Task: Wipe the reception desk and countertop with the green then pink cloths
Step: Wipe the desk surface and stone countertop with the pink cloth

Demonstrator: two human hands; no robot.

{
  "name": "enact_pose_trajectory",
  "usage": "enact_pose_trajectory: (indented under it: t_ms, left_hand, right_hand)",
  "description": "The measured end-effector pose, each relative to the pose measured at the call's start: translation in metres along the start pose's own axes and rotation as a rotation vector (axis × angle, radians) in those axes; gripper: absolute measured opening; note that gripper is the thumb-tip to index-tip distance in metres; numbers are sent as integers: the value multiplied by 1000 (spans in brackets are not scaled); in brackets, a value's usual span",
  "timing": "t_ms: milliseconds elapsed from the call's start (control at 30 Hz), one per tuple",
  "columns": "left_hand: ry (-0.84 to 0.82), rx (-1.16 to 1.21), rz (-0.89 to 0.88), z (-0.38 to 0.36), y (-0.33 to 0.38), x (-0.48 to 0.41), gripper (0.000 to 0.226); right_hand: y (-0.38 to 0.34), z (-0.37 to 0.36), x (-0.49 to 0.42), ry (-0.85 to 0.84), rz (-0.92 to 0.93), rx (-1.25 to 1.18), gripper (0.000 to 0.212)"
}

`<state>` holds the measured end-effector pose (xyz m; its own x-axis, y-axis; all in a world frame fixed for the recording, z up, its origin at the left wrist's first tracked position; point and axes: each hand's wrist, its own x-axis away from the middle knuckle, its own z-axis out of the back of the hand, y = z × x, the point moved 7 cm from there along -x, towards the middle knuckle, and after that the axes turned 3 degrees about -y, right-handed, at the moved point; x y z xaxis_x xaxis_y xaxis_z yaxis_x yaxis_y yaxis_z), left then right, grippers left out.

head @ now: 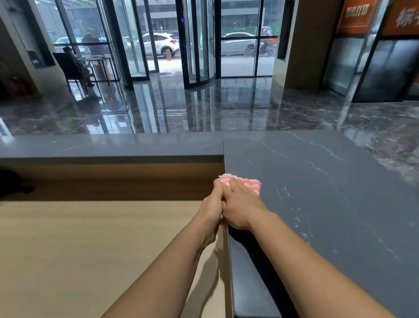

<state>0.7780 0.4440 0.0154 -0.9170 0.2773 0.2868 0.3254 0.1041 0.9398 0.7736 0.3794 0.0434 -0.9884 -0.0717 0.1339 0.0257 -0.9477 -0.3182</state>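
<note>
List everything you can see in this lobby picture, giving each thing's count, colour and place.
pink cloth: one, pink-and-white striped, on the countertop's left edge
countertop: one, dark grey veined stone, right
desk: one, pale wood, lower left
glass doors: several, black-framed, far centre
cars: at least two, white and silver, outside
signs: two, orange, upper right
seated person: one, dark clothes, far left
left hand: one, at the countertop's edge, beside the right
right hand: one, resting on the cloth

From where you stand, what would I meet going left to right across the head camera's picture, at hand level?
Pale wooden desk → left hand → right hand → dark stone countertop. The pink cloth overlaps both hands, so it has no clear place.
</note>
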Motion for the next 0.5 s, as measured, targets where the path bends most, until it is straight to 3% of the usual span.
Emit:
enact_pose_trajectory:
  t_ms: [333,500]
  left_hand:
    - [86,-39,-17,-5,-36,111,44]
    - [102,-137,-13,-6,-50,154,62]
  right_hand:
    - [-22,-18,109,102,94,14,51]
    - [-29,-31,150,59,144,51,59]
